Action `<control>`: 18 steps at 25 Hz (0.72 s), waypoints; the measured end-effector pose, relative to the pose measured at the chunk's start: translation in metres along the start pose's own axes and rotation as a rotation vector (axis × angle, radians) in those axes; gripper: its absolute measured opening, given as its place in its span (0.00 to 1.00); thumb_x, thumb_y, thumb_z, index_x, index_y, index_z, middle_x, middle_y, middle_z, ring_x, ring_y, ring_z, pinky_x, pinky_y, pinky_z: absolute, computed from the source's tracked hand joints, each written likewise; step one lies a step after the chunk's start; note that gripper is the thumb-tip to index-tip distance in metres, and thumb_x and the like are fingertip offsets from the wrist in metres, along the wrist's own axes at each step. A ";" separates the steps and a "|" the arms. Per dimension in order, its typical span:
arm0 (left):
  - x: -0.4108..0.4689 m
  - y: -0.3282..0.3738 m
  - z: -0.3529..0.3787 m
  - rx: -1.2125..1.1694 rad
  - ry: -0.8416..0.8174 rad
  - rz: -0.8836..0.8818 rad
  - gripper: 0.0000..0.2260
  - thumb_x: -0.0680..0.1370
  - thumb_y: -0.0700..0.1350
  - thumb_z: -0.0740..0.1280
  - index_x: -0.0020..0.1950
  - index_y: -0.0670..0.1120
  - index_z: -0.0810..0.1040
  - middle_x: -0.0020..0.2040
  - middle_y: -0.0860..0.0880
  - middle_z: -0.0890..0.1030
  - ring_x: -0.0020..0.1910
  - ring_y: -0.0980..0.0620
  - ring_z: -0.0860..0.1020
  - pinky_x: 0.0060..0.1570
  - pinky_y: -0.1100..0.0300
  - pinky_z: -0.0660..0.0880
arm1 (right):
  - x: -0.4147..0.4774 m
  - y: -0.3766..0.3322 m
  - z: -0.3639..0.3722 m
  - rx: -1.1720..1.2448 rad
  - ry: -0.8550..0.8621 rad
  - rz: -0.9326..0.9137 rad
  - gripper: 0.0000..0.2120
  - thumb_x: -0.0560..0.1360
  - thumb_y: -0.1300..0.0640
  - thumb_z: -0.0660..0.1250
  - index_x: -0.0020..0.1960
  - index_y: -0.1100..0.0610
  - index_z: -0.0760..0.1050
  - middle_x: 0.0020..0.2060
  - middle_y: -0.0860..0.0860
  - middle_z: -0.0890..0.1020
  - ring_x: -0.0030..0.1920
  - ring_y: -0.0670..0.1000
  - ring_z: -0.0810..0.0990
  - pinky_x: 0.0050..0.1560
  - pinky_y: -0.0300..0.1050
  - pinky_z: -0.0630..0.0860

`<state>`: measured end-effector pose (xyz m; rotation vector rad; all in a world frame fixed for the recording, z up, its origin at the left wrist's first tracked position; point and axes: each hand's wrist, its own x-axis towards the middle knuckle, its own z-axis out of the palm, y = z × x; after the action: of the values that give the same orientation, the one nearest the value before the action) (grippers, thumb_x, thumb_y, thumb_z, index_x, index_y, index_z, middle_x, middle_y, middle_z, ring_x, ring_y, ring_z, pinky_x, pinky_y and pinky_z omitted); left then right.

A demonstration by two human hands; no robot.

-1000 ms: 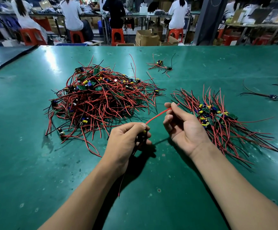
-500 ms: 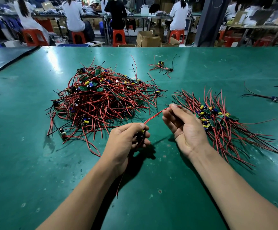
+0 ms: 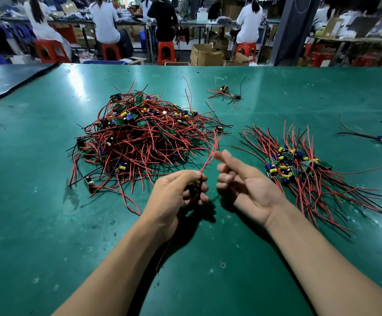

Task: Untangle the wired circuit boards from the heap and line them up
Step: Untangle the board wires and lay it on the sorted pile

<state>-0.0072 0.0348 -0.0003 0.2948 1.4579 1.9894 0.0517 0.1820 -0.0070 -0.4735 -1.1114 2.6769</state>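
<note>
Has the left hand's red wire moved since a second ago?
Yes: the red wire left the right hand and swung toward the heap, away from the lined-up boards.

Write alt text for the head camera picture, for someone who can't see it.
A person's left hand grips a small wired circuit board, its red wires sticking up, while the right hand hovers palm up beside it. On the green table, a tangled heap lies left of the hands and a sorted bunch right.
</note>
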 end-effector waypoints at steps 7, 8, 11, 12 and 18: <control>0.000 0.000 0.000 -0.057 -0.046 -0.059 0.05 0.78 0.39 0.64 0.44 0.41 0.78 0.32 0.44 0.78 0.25 0.52 0.74 0.25 0.65 0.71 | -0.005 0.018 0.009 -0.202 -0.127 0.020 0.06 0.70 0.59 0.73 0.46 0.56 0.86 0.33 0.51 0.80 0.25 0.42 0.72 0.32 0.39 0.80; 0.001 0.000 0.000 -0.058 -0.042 -0.061 0.06 0.78 0.39 0.64 0.43 0.41 0.78 0.32 0.45 0.78 0.25 0.52 0.74 0.25 0.65 0.71 | -0.005 0.018 0.009 -0.223 -0.097 -0.014 0.06 0.69 0.59 0.74 0.45 0.56 0.86 0.32 0.51 0.80 0.25 0.42 0.72 0.30 0.39 0.79; 0.002 -0.001 0.000 -0.033 -0.042 -0.054 0.07 0.78 0.39 0.65 0.42 0.41 0.80 0.31 0.46 0.77 0.25 0.52 0.74 0.25 0.65 0.71 | -0.002 0.019 0.008 -0.291 0.009 -0.115 0.08 0.65 0.56 0.76 0.43 0.56 0.85 0.32 0.50 0.78 0.24 0.43 0.69 0.24 0.36 0.72; 0.003 -0.001 0.000 -0.024 -0.048 -0.051 0.07 0.78 0.39 0.65 0.41 0.41 0.80 0.31 0.46 0.77 0.25 0.52 0.74 0.26 0.65 0.71 | 0.000 0.019 0.008 -0.292 0.040 -0.141 0.09 0.64 0.55 0.76 0.44 0.56 0.84 0.31 0.50 0.77 0.24 0.43 0.68 0.25 0.35 0.69; 0.004 -0.012 0.003 0.156 0.018 0.102 0.10 0.77 0.37 0.67 0.37 0.43 0.84 0.32 0.43 0.80 0.27 0.48 0.77 0.32 0.60 0.75 | 0.000 0.010 -0.001 -0.489 0.140 -0.168 0.08 0.75 0.51 0.72 0.49 0.56 0.82 0.28 0.51 0.72 0.24 0.48 0.68 0.27 0.39 0.59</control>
<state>-0.0037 0.0416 -0.0110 0.4273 1.6426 1.9649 0.0518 0.1754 -0.0150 -0.6026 -1.6801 2.1807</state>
